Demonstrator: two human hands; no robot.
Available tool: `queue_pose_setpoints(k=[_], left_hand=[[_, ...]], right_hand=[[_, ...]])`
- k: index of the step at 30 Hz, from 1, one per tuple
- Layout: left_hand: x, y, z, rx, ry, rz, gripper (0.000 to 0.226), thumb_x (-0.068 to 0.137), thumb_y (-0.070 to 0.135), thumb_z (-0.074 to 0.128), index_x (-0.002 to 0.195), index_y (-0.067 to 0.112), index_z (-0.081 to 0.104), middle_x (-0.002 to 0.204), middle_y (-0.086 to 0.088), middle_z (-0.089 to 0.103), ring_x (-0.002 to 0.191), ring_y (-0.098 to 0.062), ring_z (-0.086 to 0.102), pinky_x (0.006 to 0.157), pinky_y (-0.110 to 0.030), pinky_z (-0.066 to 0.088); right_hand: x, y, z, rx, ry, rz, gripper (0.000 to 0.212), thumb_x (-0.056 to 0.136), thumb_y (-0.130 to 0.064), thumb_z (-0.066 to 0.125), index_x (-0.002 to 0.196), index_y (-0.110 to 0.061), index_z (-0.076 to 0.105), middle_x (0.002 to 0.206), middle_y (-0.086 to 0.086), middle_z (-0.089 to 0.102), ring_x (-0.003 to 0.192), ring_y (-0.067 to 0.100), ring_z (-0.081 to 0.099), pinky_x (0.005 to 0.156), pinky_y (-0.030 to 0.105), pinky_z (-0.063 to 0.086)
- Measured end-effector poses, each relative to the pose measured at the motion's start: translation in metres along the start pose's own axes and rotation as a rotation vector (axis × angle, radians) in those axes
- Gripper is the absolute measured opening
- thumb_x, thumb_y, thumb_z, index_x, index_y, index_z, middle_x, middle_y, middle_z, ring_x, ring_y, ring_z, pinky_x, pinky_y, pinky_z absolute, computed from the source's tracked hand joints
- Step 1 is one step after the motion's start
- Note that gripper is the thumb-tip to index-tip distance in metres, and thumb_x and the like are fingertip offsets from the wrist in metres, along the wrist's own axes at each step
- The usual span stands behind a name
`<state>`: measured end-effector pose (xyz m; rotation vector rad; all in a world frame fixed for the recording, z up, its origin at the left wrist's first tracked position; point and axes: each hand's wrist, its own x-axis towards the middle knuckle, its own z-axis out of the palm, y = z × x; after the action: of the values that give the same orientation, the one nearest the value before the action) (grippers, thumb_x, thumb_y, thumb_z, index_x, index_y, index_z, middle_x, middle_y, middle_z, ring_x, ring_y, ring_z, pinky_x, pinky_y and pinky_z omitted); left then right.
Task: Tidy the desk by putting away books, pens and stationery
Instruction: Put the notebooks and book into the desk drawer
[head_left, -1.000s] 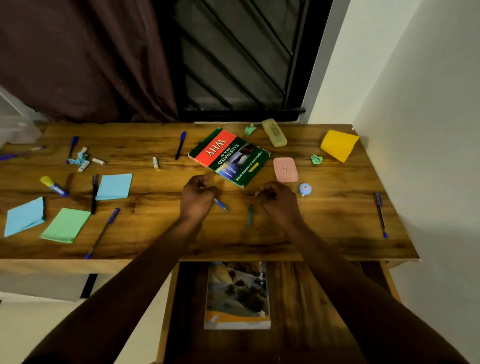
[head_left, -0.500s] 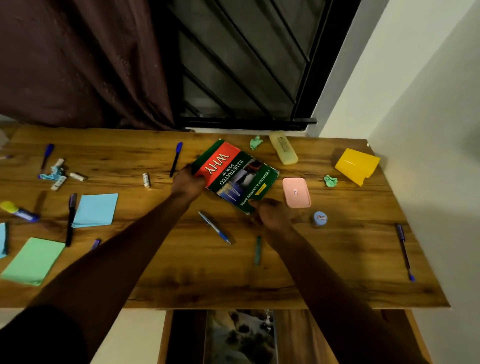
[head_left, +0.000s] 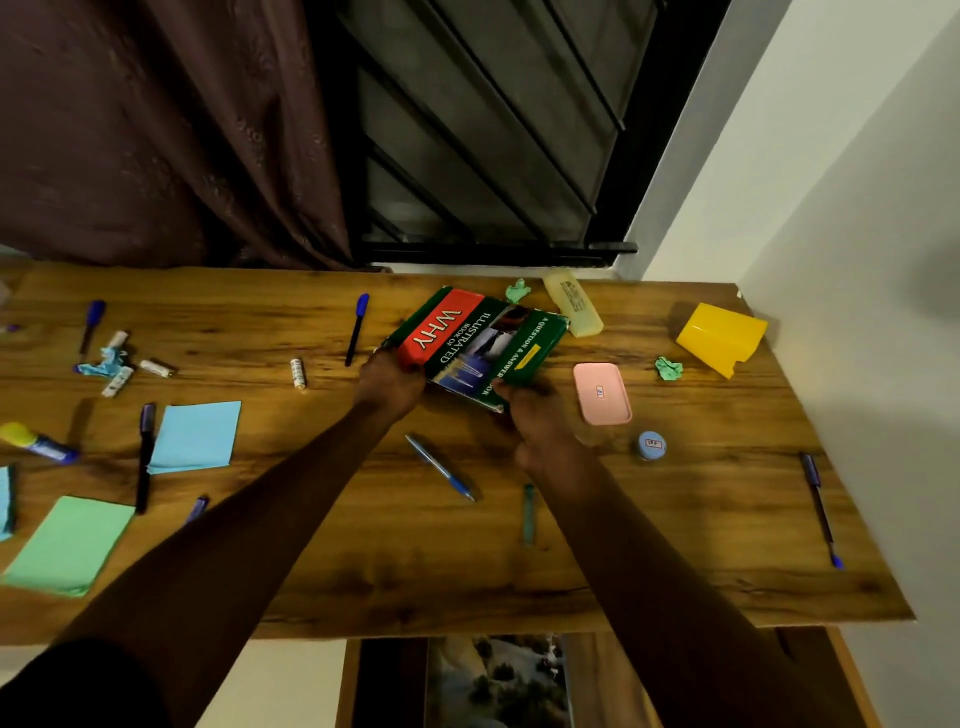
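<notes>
From the head camera, we see both hands on the green and red book (head_left: 478, 345), which sits toward the back of the desk (head_left: 675, 519), just below the window. The left hand (head_left: 389, 384) curls round the book's left corner, by the red band. The right hand (head_left: 540, 421) grips the near corner, its fingers tucked under the edge. We cannot tell whether the book is clear of the wood or only tipped.

A second ago both hands were fists on the desk in front of the book, not touching it. Half a second ago they had just reached its corners. Now the grip looks firmer, and the book's far right corner appears to touch the pale yellow case (head_left: 572, 302), where a gap showed before.

The blue pen (head_left: 440, 467) and the teal stick (head_left: 528, 514) lie between our forearms as before. The pink case (head_left: 601, 393) is just right of the book, and the yellow cup (head_left: 719, 338) lies on its side near the wall. Another book lies in the open drawer (head_left: 602, 680) below the desk edge.
</notes>
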<state>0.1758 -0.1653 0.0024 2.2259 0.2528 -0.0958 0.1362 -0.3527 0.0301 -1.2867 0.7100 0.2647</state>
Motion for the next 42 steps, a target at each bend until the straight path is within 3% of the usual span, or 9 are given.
queue_pose_setpoints(k=[7, 12, 15, 18, 23, 28, 33, 38, 42], left_hand=[[-0.006, 0.013, -0.013, 0.061, -0.103, 0.166, 0.058, 0.091, 0.052, 0.057, 0.141, 0.023, 0.053, 0.134, -0.005, 0.064, 0.122, -0.027, 0.061, 0.099, -0.040, 0.051], [-0.018, 0.035, -0.025, 0.295, -0.056, 0.330, 0.075, 0.094, 0.058, 0.044, 0.160, 0.025, 0.028, 0.168, -0.008, 0.022, 0.157, -0.032, 0.009, 0.128, -0.049, 0.012], [-0.037, 0.049, -0.042, 0.236, -0.043, 0.351, 0.069, 0.095, 0.060, 0.043, 0.155, 0.026, 0.040, 0.162, -0.008, 0.037, 0.152, -0.025, 0.031, 0.125, -0.043, 0.024], [-0.070, 0.071, -0.061, 0.043, -0.264, 0.337, 0.024, 0.104, 0.024, 0.057, 0.125, 0.021, 0.069, 0.130, -0.007, 0.069, 0.111, -0.016, 0.067, 0.098, -0.033, 0.050], [-0.152, 0.088, -0.059, -0.325, -0.637, 0.058, 0.029, 0.101, 0.022, 0.060, 0.125, 0.009, 0.068, 0.117, -0.018, 0.074, 0.093, -0.027, 0.070, 0.077, -0.032, 0.054], [-0.246, 0.075, -0.002, -0.569, -0.645, -0.096, 0.039, 0.087, 0.010, 0.073, 0.122, -0.005, 0.063, 0.126, -0.036, 0.062, 0.108, -0.042, 0.060, 0.097, -0.049, 0.045], [-0.324, 0.062, 0.051, -0.645, -0.558, -0.296, 0.020, 0.094, 0.008, 0.062, 0.111, 0.006, 0.071, 0.111, -0.021, 0.074, 0.091, -0.032, 0.073, 0.089, -0.048, 0.055], [-0.383, 0.041, 0.089, -0.735, -0.537, -0.462, 0.026, 0.099, 0.008, 0.058, 0.123, 0.006, 0.066, 0.120, -0.025, 0.071, 0.094, -0.033, 0.075, 0.079, -0.045, 0.062], [-0.423, 0.032, 0.103, -0.747, -0.614, -0.664, 0.028, 0.098, 0.013, 0.061, 0.125, 0.007, 0.065, 0.119, -0.027, 0.071, 0.114, -0.046, 0.067, 0.096, -0.057, 0.055]], right_hand=[[-0.029, -0.014, -0.016, 0.210, -0.053, -0.156, 0.025, 0.094, 0.002, 0.064, 0.117, -0.008, 0.057, 0.125, 0.014, 0.069, 0.113, 0.033, 0.069, 0.075, 0.043, 0.065], [-0.064, -0.030, -0.080, 0.142, -0.097, -0.295, 0.020, 0.096, -0.011, 0.068, 0.115, -0.009, 0.070, 0.121, 0.013, 0.073, 0.111, 0.030, 0.071, 0.078, 0.043, 0.063], [-0.090, -0.036, -0.119, 0.098, -0.124, -0.334, 0.030, 0.097, -0.017, 0.066, 0.124, -0.005, 0.069, 0.115, 0.013, 0.076, 0.095, 0.023, 0.073, 0.065, 0.032, 0.063], [-0.109, -0.037, -0.149, 0.062, -0.158, -0.349, 0.030, 0.097, -0.017, 0.066, 0.122, -0.001, 0.070, 0.112, 0.017, 0.076, 0.083, 0.021, 0.072, 0.067, 0.034, 0.063], [-0.132, -0.034, -0.197, 0.057, -0.185, -0.291, 0.033, 0.096, -0.018, 0.068, 0.121, 0.003, 0.070, 0.111, 0.018, 0.076, 0.082, 0.022, 0.073, 0.077, 0.039, 0.063], [-0.158, -0.001, -0.255, 0.112, -0.141, -0.186, 0.036, 0.092, -0.027, 0.074, 0.119, -0.004, 0.072, 0.109, 0.017, 0.077, 0.085, 0.024, 0.075, 0.084, 0.045, 0.063], [-0.178, 0.040, -0.301, 0.108, -0.147, -0.109, 0.009, 0.092, -0.010, 0.071, 0.100, -0.008, 0.073, 0.098, 0.014, 0.079, 0.076, 0.021, 0.077, 0.073, 0.037, 0.065], [-0.203, 0.094, -0.348, 0.054, -0.215, -0.048, 0.026, 0.093, -0.004, 0.067, 0.119, -0.007, 0.069, 0.118, 0.023, 0.073, 0.100, 0.034, 0.073, 0.089, 0.047, 0.060], [-0.220, 0.122, -0.389, -0.064, -0.319, 0.076, 0.046, 0.088, -0.011, 0.073, 0.132, -0.015, 0.061, 0.121, 0.022, 0.071, 0.110, 0.041, 0.070, 0.093, 0.055, 0.058]])
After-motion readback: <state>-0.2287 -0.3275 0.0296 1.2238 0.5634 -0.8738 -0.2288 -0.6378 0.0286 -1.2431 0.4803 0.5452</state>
